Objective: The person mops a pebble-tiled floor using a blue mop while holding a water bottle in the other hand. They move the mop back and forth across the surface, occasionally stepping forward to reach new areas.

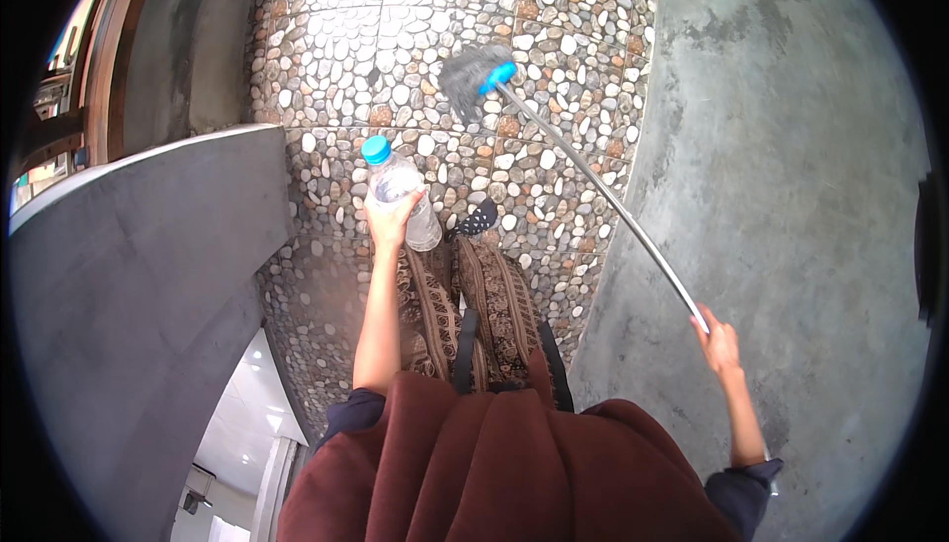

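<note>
My left hand point(393, 214) is wrapped round a clear plastic bottle point(423, 225) with a blue cap. The bottle leans a little to the left, its cap on and pointing away from me. Liquid seems to be inside, though its level is hard to make out. Out to the right, my right hand point(720, 342) grips the metal handle of a mop point(615, 204). The handle slants away to the left, down to a blue joint and a grey shaggy head, slightly blurred, that rests on the pebbled floor ahead of me.
Smooth stones of several colours cover the floor point(563, 23). A grey concrete wall point(781, 176) runs along the right. To the left stands a low grey wall point(148, 245) with a pale top edge. My foot point(478, 219) in a dark dotted sock shows below the bottle.
</note>
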A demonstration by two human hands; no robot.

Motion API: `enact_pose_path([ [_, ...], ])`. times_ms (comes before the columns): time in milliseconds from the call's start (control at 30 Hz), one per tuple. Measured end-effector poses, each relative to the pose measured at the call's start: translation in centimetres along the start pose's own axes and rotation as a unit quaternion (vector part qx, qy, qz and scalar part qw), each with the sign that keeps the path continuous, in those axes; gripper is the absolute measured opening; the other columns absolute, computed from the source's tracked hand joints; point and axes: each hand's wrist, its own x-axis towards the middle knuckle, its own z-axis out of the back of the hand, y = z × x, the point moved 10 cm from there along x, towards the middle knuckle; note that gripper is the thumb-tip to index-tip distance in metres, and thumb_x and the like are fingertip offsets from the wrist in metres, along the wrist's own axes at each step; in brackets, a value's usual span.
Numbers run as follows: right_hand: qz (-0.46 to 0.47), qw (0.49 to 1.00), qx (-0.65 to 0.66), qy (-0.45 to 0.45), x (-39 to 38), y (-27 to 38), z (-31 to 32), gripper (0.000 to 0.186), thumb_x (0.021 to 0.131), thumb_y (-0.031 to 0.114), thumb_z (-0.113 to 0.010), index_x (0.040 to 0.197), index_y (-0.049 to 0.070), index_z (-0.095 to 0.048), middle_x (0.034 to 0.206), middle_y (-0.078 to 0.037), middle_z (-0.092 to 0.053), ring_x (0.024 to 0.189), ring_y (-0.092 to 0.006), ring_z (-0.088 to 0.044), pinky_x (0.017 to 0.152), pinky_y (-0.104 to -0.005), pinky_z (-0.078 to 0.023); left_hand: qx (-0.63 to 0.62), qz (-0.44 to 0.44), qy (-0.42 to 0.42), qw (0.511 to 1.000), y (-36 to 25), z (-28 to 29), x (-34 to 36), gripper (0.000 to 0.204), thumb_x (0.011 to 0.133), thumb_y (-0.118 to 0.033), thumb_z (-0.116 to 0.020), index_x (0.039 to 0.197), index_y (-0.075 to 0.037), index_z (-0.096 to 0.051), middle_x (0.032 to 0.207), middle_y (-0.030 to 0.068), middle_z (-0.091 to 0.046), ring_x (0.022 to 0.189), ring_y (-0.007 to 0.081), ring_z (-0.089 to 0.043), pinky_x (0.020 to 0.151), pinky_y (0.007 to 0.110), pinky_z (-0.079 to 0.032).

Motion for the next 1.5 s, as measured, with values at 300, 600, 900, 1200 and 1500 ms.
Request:
enact_pose_path([
  [300,0.154,0.95,0.256,0.092,10.4,26.8,-13.3,0.045,0.09,0.035,-0.03,0.132,0.032,-0.014,0.094,-0.023,-0.056,0.089,-0.0445,-0.051,0.077,-0.0465,-0.04,0.027,-0.001,0.045,0.999,-1.5,0.6,-1.7,0.046,0.057,-0.013,-0.076,0.095,0.0,-0.053,0.084,0.0076,-0.06,0.075,0.0149,-0.057,0.072,0.028,-0.045],
  [600,0.067,0.97,0.212,0.1,0.1,12.8,-22.4,0.042,0.086,0.042,-0.04,0.11,0.008,-0.047,0.095,-0.024,-0.055,0.093,-0.044,-0.048,0.077,-0.0462,-0.04,0.048,0.01,0.019,0.999,0.7,11.3,-4.1,0.051,0.057,-0.017,-0.078,0.098,0.0,-0.052,0.087,0.008,-0.06,0.079,0.0149,-0.057,0.075,0.028,-0.044],
  [900,0.061,0.996,-0.05,0.051,0.3,14.4,-14.4,0.042,0.087,0.044,-0.037,0.102,0.007,-0.05,0.075,-0.024,-0.058,0.077,-0.0414,-0.054,0.068,-0.0469,-0.043,0.106,0.025,-0.05,0.993,1.9,25.2,-9.3,0.05,0.056,-0.021,-0.078,0.095,-0.001,-0.052,0.086,0.0075,-0.061,0.078,0.0151,-0.058,0.073,0.029,-0.045],
  [1200,0.239,0.968,0.067,0.026,10.3,46.0,-18.1,0.044,0.088,0.043,-0.03,0.105,0.004,-0.042,0.087,-0.027,-0.056,0.085,-0.0467,-0.05,0.077,-0.0514,-0.039,0.09,0.047,-0.054,0.993,2.3,28.2,-11.7,0.052,0.056,-0.022,-0.079,0.096,-0.001,-0.053,0.085,0.0074,-0.061,0.078,0.0156,-0.059,0.073,0.029,-0.045],
  [1500,0.13,0.989,0.019,0.064,-1.3,25.2,-20.1,0.038,0.088,0.041,-0.036,0.11,0.011,-0.041,0.082,-0.031,-0.055,0.082,-0.0487,-0.05,0.071,-0.0537,-0.039,0.101,0.044,-0.035,0.993,3.2,29.4,-12.9,0.056,0.055,-0.024,-0.079,0.098,-0.001,-0.052,0.088,0.0088,-0.061,0.081,0.0175,-0.059,0.075,0.031,-0.046],
])
